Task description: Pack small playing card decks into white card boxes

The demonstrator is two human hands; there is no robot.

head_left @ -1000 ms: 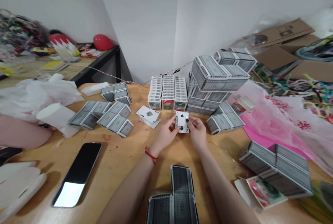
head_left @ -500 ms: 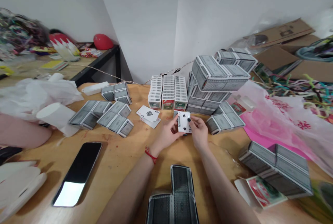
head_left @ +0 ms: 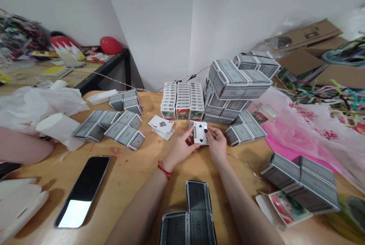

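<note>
One two-of-spades card [head_left: 200, 133] is pinched between the left hand [head_left: 181, 146] and right hand [head_left: 218, 145] (fingers closed on opposite sides, presumably to steady it) toward the far edge of the table [head_left: 137, 173], near card boxes [head_left: 183, 100] perhaps lined up to save room.

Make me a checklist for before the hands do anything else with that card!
1. Left hand on the card: ok, at its left side.
2. Right hand on the card: ok, at its right side.
3. Spades facing up: ok, they show.
4. Only one card held: cannot tell, fingers hide parts.
5. Loose cards apart from the hands: ok, on the table to the left.
6. Phone out of the way: ok, farther left.
</note>
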